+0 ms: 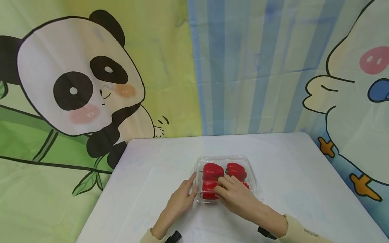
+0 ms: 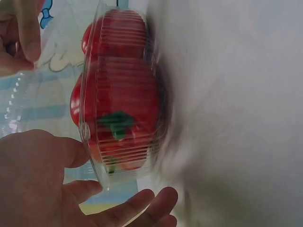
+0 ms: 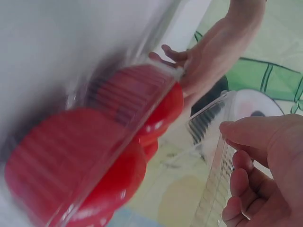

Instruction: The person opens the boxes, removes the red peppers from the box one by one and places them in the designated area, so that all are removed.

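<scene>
Your beige right sleeve [image 1: 304,232] lies nearest, at the frame's lower right; your right hand [image 1: 235,197] pinches the clear lid [image 3: 212,184], its fingers narrow. Your left hand [image 1: 180,198], loosely spread, touches the box [image 1: 225,159] at lower centre, probably bracing it on the smooth white bench [image 1: 291,168]. Thin, ribbed plastic walls keep glossy, rounded red peppers [image 1: 212,170] grouped.
</scene>
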`<state>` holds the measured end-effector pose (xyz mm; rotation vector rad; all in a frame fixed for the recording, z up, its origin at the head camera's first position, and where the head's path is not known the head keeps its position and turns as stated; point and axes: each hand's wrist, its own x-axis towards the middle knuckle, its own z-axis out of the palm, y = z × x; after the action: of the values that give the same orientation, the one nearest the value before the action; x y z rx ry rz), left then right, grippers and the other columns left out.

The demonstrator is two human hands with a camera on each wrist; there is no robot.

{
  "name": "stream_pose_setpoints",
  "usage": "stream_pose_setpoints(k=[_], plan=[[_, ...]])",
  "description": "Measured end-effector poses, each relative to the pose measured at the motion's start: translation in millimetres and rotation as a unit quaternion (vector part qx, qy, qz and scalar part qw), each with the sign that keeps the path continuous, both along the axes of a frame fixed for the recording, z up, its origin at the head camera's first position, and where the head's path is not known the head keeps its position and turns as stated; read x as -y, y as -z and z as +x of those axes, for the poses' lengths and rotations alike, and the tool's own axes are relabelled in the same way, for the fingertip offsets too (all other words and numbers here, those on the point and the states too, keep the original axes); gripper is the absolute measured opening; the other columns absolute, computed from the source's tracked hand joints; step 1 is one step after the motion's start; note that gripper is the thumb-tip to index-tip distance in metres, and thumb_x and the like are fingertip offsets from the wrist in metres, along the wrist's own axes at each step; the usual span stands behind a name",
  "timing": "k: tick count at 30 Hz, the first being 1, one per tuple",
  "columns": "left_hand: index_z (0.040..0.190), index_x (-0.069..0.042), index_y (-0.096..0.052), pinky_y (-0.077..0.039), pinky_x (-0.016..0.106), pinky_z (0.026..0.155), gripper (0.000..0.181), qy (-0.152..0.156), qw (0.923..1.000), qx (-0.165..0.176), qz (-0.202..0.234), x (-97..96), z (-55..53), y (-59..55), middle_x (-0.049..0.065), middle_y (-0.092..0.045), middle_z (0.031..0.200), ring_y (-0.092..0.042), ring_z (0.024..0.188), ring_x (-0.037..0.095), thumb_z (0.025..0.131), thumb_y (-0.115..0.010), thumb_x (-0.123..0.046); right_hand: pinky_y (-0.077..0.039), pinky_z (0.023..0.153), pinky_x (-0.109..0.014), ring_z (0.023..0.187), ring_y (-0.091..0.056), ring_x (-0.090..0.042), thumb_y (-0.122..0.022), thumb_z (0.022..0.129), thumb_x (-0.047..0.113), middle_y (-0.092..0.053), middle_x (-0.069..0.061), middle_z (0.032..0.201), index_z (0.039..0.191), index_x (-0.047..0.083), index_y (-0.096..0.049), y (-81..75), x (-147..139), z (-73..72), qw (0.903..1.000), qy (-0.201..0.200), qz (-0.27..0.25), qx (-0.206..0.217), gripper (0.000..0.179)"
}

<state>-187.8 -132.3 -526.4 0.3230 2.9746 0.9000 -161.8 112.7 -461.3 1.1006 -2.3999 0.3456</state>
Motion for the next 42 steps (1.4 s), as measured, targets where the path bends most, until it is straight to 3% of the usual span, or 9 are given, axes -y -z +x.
stream_pose_setpoints(k=[9, 21, 24, 31, 34, 37, 38, 40, 42], plan=[[0.157, -0.021, -0.037, -0.054, 0.046, 0.074, 0.060, 0.013, 0.9996, 0.009, -0.022, 4.5, -27.1, -6.2, 0.011, -0.062, 0.125, -0.060, 0.089, 0.020, 0.102, -0.055, -0.038, -0.054, 0.078, -0.026, 0.090, -0.052, -0.009, -0.095, 0.066, 0.019, -0.060, 0.006, 0.096, 0.097, 0.022, -0.069, -13.0, -28, -3.2, 0.9992, 0.012, -0.039, -0.002, 0.041], [0.158, -0.024, -0.035, -0.051, 0.059, 0.093, 0.062, 0.014, 0.9988, 0.040, -0.025, 9.9, -42.7, -12.0, 0.013, -0.060, 0.135, -0.062, 0.119, 0.035, 0.101, -0.054, -0.042, -0.057, 0.077, -0.031, 0.093, -0.056, -0.011, -0.097, 0.061, 0.014, -0.064, 0.003, 0.103, 0.102, 0.021, -0.072, -27.5, -59, -3.6, 0.9963, 0.074, -0.042, 0.011, 0.049], [0.156, -0.023, -0.038, -0.052, 0.059, 0.091, 0.060, 0.022, 0.9988, 0.043, -0.011, 11.4, -46.0, -12.5, 0.012, -0.063, 0.130, -0.063, 0.115, 0.033, 0.101, -0.054, -0.042, -0.056, 0.076, -0.030, 0.093, -0.055, -0.010, -0.095, 0.063, 0.012, -0.063, 0.004, 0.102, 0.104, 0.022, -0.071, -29.8, -68, -4.5, 0.9952, 0.084, -0.050, 0.012, 0.048], [0.150, -0.022, -0.048, -0.054, 0.054, 0.090, 0.055, 0.024, 0.9986, 0.047, 0.000, 12.9, -51.2, -10.6, 0.008, -0.065, 0.123, -0.064, 0.111, 0.028, 0.101, -0.053, -0.046, -0.057, 0.074, -0.028, 0.093, -0.056, -0.013, -0.086, 0.077, 0.006, -0.062, -0.001, 0.105, 0.110, 0.018, -0.070, -31.6, -88, -9.9, 0.9950, 0.065, -0.077, 0.000, 0.039], [0.148, -0.018, -0.051, -0.053, 0.056, 0.091, 0.055, 0.021, 0.9982, 0.056, 0.002, 11.7, -52.7, -10.3, 0.011, -0.064, 0.128, -0.064, 0.115, 0.032, 0.101, -0.053, -0.047, -0.058, 0.072, -0.028, 0.099, -0.056, -0.016, -0.064, 0.098, 0.022, -0.061, -0.003, 0.110, 0.117, 0.020, -0.069, -31.4, -96, -12.7, 0.9945, 0.057, -0.088, 0.000, 0.019], [0.149, -0.022, -0.050, -0.051, 0.059, 0.093, 0.054, 0.021, 0.9979, 0.062, -0.001, 9.8, -54.5, -10.5, 0.012, -0.063, 0.132, -0.062, 0.119, 0.035, 0.102, -0.052, -0.047, -0.058, 0.070, -0.027, 0.102, -0.055, -0.018, -0.041, 0.104, 0.035, -0.059, -0.006, 0.115, 0.124, 0.021, -0.067, -31.3, -102, -16.7, 0.9936, 0.057, -0.098, -0.002, 0.036], [0.150, -0.024, -0.048, -0.051, 0.059, 0.094, 0.053, 0.022, 0.9978, 0.062, -0.004, 9.2, -55.0, -10.7, 0.013, -0.063, 0.132, -0.062, 0.119, 0.035, 0.102, -0.051, -0.046, -0.058, 0.070, -0.027, 0.103, -0.055, -0.018, -0.042, 0.103, 0.035, -0.059, -0.006, 0.116, 0.128, 0.021, -0.065, -31.4, -103, -18.1, 0.9931, 0.063, -0.099, 0.000, 0.037], [0.154, -0.030, -0.042, -0.051, 0.059, 0.093, 0.054, 0.029, 0.9978, 0.058, -0.008, 8.2, -56.2, -11.3, 0.013, -0.062, 0.134, -0.063, 0.119, 0.034, 0.103, -0.051, -0.044, -0.059, 0.072, -0.030, 0.105, -0.055, -0.019, -0.058, 0.100, 0.026, -0.057, -0.007, 0.119, 0.134, 0.019, -0.062, -31.0, -104, -21.4, 0.9916, 0.076, -0.105, 0.005, 0.035], [0.155, -0.034, -0.039, -0.052, 0.057, 0.091, 0.054, 0.036, 0.9978, 0.055, -0.009, 7.5, -57.0, -12.3, 0.013, -0.063, 0.131, -0.064, 0.114, 0.032, 0.103, -0.051, -0.043, -0.060, 0.076, -0.035, 0.107, -0.056, -0.019, -0.073, 0.091, 0.013, -0.056, -0.008, 0.123, 0.140, 0.016, -0.056, -29.8, -106, -24.7, 0.9895, 0.093, -0.109, 0.017, 0.052]])
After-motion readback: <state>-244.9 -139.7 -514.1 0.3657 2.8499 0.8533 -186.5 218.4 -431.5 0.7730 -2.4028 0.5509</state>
